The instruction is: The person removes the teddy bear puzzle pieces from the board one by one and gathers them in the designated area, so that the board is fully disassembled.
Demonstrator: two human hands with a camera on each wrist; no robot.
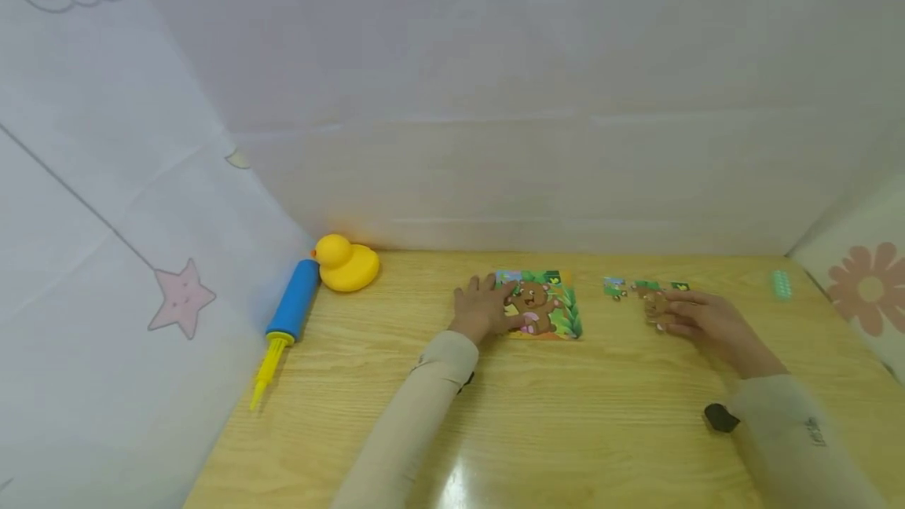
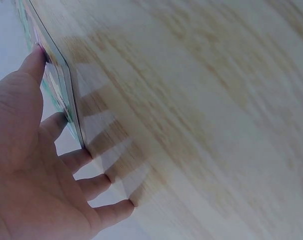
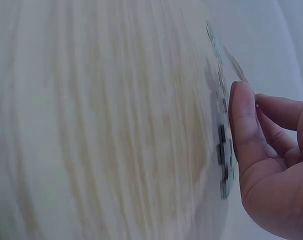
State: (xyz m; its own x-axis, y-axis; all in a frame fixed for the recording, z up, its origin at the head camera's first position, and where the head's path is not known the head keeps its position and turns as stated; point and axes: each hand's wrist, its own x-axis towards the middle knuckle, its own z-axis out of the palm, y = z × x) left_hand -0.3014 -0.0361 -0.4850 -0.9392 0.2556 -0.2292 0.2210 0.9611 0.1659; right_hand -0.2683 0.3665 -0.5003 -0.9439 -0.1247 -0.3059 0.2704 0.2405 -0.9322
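A bear picture puzzle lies flat on the wooden table. On its left side rests my left hand, fingers spread. In the left wrist view the thumb and index finger touch the puzzle board, while the outer fingertips reach the tabletop. My right hand pinches a thin puzzle piece between thumb and fingers, just above the table. Beneath and beside that hand lie several loose puzzle pieces, some with brown bear parts. A separate small piece group sits to their left.
On the left stand a yellow rubber duck and a blue and yellow hand pump. A small green bumpy object lies at the far right. Pale fabric walls border the table at the back and sides.
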